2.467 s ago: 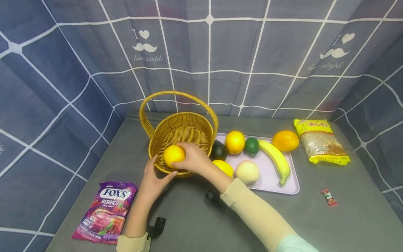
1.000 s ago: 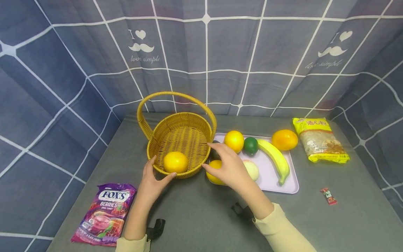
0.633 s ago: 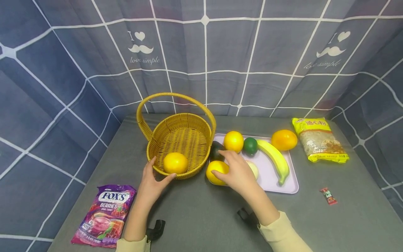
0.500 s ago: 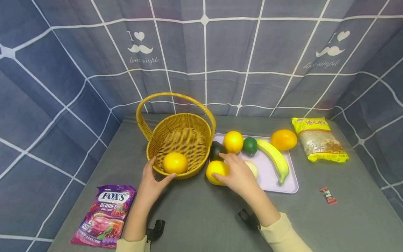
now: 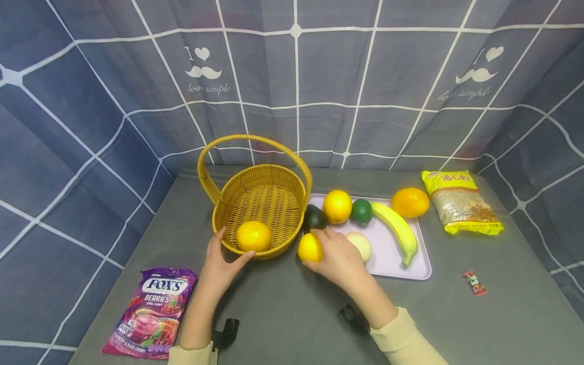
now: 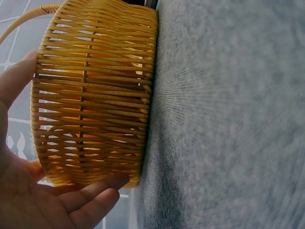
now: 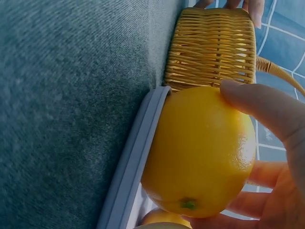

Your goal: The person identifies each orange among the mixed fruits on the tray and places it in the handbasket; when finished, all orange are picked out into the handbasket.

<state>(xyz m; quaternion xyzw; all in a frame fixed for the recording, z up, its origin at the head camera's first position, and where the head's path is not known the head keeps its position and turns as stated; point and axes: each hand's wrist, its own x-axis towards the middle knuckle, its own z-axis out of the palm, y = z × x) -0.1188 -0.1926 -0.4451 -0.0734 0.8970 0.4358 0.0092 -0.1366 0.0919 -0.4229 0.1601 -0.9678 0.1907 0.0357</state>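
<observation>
My left hand [image 5: 222, 266] holds the near left side of a round golden wicker basket [image 5: 280, 195], thumb at the rim and fingers along the outer wall. One orange [image 5: 253, 236] lies inside the basket, near its front. To the right, my right hand [image 5: 339, 257] grips another orange [image 7: 200, 148] at the near left corner of a pale lilac tray [image 5: 380, 246]. In the right wrist view the thumb lies on its side towards the basket, with the other fingers behind it. A pale peach [image 5: 360, 247] sits close beside this hand, partly covered by it.
The tray also bears a dark avocado [image 5: 314, 218], an orange [image 5: 337, 206], a green lime-like fruit [image 5: 362, 211], a banana [image 5: 399, 233] and an orange oval fruit [image 5: 410, 203]. A yellow food packet [image 5: 462, 203] and small red candy [image 5: 475, 283] lie right; a purple candy bag [image 5: 152, 312] lies left.
After leaving one orange in the basket, my right hand has moved right to the tray and closed on another orange. My left hand has stayed at the basket.
</observation>
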